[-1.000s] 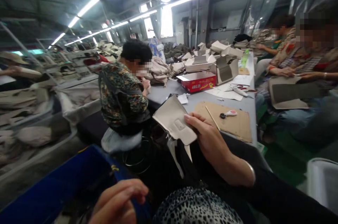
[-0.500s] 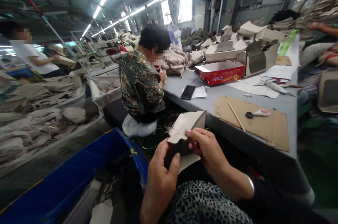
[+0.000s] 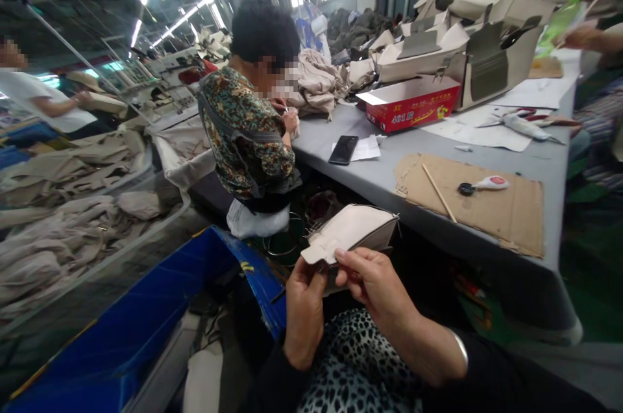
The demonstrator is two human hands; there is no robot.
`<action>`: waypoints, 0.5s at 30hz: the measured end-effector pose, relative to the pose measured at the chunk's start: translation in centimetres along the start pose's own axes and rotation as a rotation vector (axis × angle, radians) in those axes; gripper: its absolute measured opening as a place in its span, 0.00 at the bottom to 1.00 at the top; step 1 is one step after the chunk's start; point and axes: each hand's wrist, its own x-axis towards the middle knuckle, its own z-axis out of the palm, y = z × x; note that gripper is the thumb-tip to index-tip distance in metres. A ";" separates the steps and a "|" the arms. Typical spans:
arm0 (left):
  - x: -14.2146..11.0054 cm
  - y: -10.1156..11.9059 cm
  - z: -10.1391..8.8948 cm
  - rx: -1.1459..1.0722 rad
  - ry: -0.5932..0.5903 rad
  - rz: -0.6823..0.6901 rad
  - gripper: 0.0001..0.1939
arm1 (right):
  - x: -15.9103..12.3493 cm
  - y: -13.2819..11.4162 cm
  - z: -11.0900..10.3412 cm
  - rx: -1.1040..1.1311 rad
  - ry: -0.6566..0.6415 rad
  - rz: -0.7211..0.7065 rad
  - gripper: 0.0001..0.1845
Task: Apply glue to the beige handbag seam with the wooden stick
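A beige piece of sewn material with dark edges and a narrow tab (image 3: 357,226) is held over my lap, tilted with its pale face up. Loose threads stick out along its left edge. My left hand (image 3: 305,309) pinches the tab end from below, thumb and fingers closed on it. With thumb and forefinger, my right hand (image 3: 379,280) grips the near edge just right of the left hand. The underside of the piece is mostly hidden by my hands.
A grey table (image 3: 374,176) bears cardboard (image 3: 506,205), a thin stick (image 3: 438,192), a small white bottle (image 3: 490,183), a phone (image 3: 343,149) and a red box (image 3: 413,104). A blue bin (image 3: 160,315) with beige pieces stands at left. A co-worker (image 3: 248,121) sits ahead.
The beige piece has turned so more of its pale face shows. My left hand's fingers have closed in under the tab. The view has shifted slightly.
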 end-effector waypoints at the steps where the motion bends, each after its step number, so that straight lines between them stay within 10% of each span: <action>1: 0.1 -0.1 0.0 0.031 -0.001 0.025 0.16 | 0.0 0.1 -0.1 0.004 -0.005 0.004 0.22; 9: 1.8 1.5 2.3 0.188 -0.071 0.072 0.21 | 0.0 -1.5 -1.7 -0.123 -0.227 0.069 0.27; 15: 2.7 3.9 2.2 -0.067 -0.124 -0.077 0.30 | -6.3 -7.6 -6.8 -0.550 -0.543 0.009 0.17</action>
